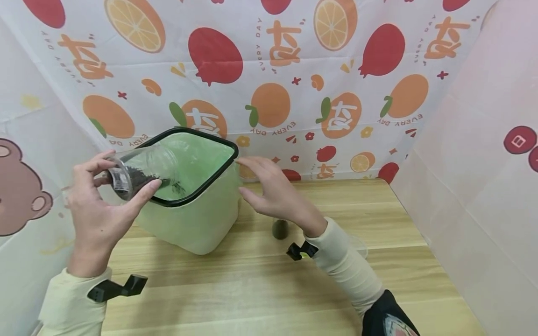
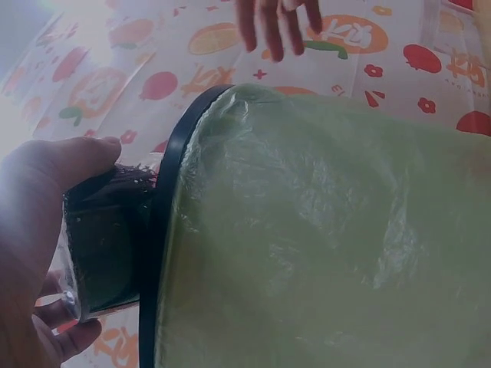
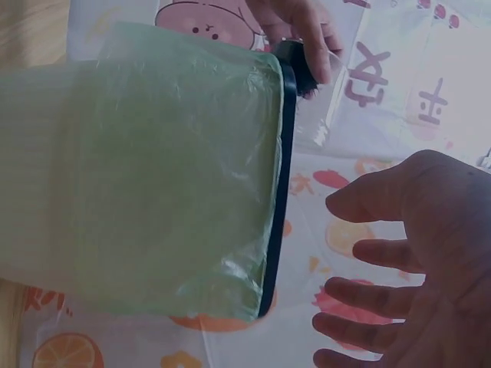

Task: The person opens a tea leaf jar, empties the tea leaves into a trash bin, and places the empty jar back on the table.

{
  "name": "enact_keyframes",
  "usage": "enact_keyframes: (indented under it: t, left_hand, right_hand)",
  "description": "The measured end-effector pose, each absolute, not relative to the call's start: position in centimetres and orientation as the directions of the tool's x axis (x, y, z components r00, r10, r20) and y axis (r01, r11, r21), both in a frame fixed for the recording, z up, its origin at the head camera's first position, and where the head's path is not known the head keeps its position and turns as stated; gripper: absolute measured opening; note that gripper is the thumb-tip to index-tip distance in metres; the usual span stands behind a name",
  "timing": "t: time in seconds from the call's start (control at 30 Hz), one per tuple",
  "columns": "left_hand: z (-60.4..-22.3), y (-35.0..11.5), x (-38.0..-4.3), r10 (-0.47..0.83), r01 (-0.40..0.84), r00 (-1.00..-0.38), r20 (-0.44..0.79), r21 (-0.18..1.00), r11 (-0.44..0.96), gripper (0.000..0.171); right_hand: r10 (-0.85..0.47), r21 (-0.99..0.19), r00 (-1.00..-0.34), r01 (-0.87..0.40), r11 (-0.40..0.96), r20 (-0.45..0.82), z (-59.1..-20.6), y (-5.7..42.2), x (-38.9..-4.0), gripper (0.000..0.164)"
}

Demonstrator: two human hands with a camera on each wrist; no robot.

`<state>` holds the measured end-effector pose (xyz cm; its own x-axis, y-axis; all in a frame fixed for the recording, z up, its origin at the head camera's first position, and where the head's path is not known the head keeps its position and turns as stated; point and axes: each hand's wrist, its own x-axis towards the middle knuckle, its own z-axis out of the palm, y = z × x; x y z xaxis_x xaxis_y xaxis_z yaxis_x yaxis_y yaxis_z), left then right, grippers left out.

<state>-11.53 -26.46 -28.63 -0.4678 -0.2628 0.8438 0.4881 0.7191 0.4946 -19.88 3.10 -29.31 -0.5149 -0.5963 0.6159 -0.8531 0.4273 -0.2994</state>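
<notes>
My left hand [image 1: 102, 200] grips a clear jar [image 1: 153, 158] that lies tilted over the near left rim of a bin, its mouth toward the inside. Dark, shredded dry bits [image 1: 138, 179] lie along the jar's lower side, and some spill at its mouth. The bin [image 1: 197, 228] is pale, with a black rim [image 1: 236, 151] and a thin green plastic bag [image 1: 195, 149] lining it. Beside the right side of the rim is my right hand [image 1: 273, 189], fingers spread and holding nothing; the right wrist view shows it apart from the rim [image 3: 285, 153].
A small dark round thing [image 1: 280, 229] is on the wooden table [image 1: 235, 289] below my right hand. Some clear, curved thing [image 1: 359, 245] shows partly behind the right sleeve. Fruit-printed cloth [image 1: 269, 56] hangs behind the bin, and pale sheets flank both sides.
</notes>
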Motion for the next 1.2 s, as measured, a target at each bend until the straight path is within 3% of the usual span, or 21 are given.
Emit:
enact_keyframes:
  t: [0.27,0.83,1.2]
  left_hand:
    - [-28.4,-26.4,-11.7,-0.256,0.514,-0.459,0.851,0.489,0.705,0.065]
    - [-28.6,-26.1,-12.0,-0.243,0.513,-0.454,0.857,0.474,0.716,0.061]
    - [-27.1,-24.1,-11.1,-0.252,0.527,-0.465,0.849,0.494,0.691,0.054]
  right_hand:
    - [-0.642,-0.251,-0.462,-0.883,0.396,0.612,-27.7,-0.1,-20.4,0.053]
    - [-0.737,-0.226,-0.480,-0.876,0.425,0.476,-25.5,-5.5,-20.5,0.069]
    - [-0.773,-0.316,-0.486,-0.869,0.380,0.408,-25.2,-7.7,-20.3,0.084]
